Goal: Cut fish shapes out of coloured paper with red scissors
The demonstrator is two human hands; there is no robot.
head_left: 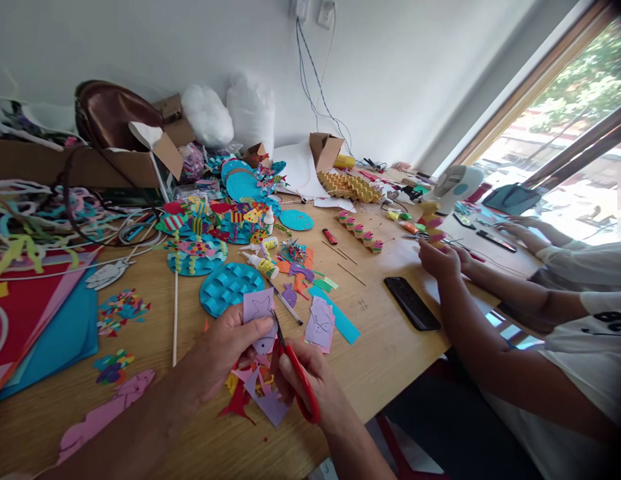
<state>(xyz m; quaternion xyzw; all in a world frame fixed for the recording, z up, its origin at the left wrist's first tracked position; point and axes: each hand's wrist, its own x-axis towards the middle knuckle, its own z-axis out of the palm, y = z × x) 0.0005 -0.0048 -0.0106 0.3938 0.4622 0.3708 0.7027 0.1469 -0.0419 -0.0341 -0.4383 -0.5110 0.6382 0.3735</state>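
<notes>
Purple rectangular paper piece point(260, 303) with drawn outlines is pinched in the left hand point(235, 339), thumb on top, above the light wooden table point(380, 353); red-handled metal scissors point(304, 381) are gripped in the right hand point(317, 375), blades at the paper's right edge; from that paper, a round blue paper-covered disc point(230, 288) is seen between 10 and 11 o'clock, coloured paper scraps point(270, 403) at 6

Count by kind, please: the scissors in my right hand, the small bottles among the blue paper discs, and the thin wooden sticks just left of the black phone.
Scissors: 1
Small bottles: 3
Thin wooden sticks: 3
Total: 7
</notes>
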